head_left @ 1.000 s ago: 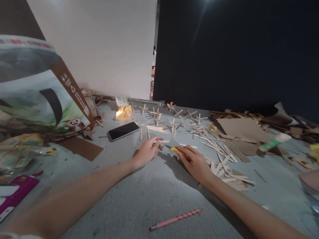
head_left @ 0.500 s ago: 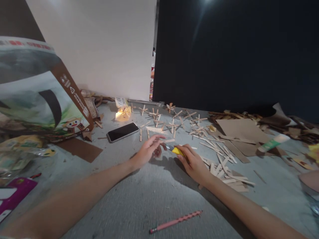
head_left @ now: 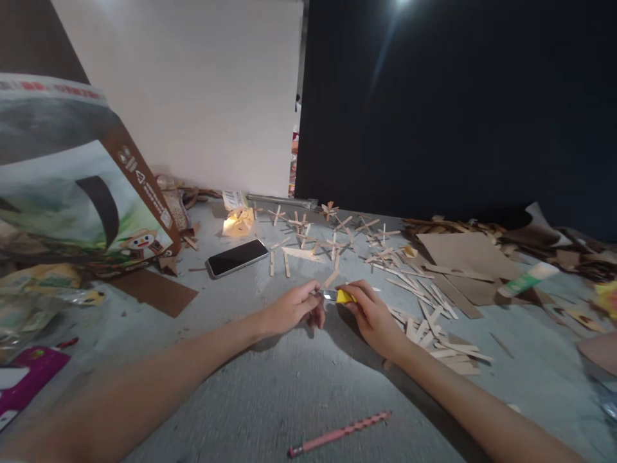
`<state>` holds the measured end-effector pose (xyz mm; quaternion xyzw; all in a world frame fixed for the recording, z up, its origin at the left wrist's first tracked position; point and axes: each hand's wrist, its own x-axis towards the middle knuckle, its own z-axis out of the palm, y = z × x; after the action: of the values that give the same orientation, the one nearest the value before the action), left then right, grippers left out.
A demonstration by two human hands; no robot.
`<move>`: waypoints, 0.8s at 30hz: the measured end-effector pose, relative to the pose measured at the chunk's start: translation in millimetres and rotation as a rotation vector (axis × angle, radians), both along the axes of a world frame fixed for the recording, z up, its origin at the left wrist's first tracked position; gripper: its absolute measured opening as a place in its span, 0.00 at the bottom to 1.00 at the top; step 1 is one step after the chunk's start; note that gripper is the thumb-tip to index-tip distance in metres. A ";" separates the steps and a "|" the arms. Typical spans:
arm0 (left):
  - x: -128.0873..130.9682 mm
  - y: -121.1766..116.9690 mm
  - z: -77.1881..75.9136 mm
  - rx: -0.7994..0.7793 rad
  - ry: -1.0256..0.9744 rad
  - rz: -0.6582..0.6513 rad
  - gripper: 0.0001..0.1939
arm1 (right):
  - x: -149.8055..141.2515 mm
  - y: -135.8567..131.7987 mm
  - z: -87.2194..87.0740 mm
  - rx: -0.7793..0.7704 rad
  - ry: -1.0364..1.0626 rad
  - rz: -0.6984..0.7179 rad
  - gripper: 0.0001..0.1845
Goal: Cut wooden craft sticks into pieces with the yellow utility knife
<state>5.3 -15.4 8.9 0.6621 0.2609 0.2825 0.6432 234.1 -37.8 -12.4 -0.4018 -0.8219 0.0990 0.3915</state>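
Observation:
My left hand, fingers closed in a pinch, holds a wooden craft stick that tilts up to the right. In my right hand is a yellow utility knife. Its metal blade points left and meets the left fingertips and the near end of the stick; whether it touches the wood I cannot tell. Just beyond the hands lie short loose sticks and several small crossed-stick pieces. A pile of craft sticks sits to the right of my right hand.
A black phone and a lit crumpled yellow paper lie at back left, beside a large printed bag. A pink pencil is in front. Cardboard and a glue stick lie right, near another person's arm.
My left hand has moved slightly nearer to me, and the craft stick has turned from nearly level to slanting upward. The knife blade has come up to the left fingertips.

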 end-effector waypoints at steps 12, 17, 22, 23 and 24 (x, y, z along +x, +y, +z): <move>-1.2 1.6 5.2 0.079 0.035 0.095 0.22 | -0.2 1.1 -1.2 -0.016 0.033 -0.018 0.15; -0.4 2.8 6.7 0.072 0.012 0.108 0.24 | 0.3 1.0 -1.1 -0.028 0.050 -0.010 0.16; -0.7 2.0 9.5 0.071 0.018 0.106 0.24 | 1.3 0.8 -1.5 -0.025 0.050 -0.008 0.15; -0.9 1.8 9.9 0.072 0.018 0.105 0.24 | 1.4 0.8 -1.6 -0.021 0.048 -0.008 0.15; -1.1 1.7 10.1 0.074 0.018 0.104 0.24 | 1.5 0.9 -1.8 -0.016 0.046 -0.008 0.15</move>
<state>4.2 -13.7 19.0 0.6735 0.2903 0.3190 0.6003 235.7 -36.9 -14.2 -0.4059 -0.8103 0.1133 0.4072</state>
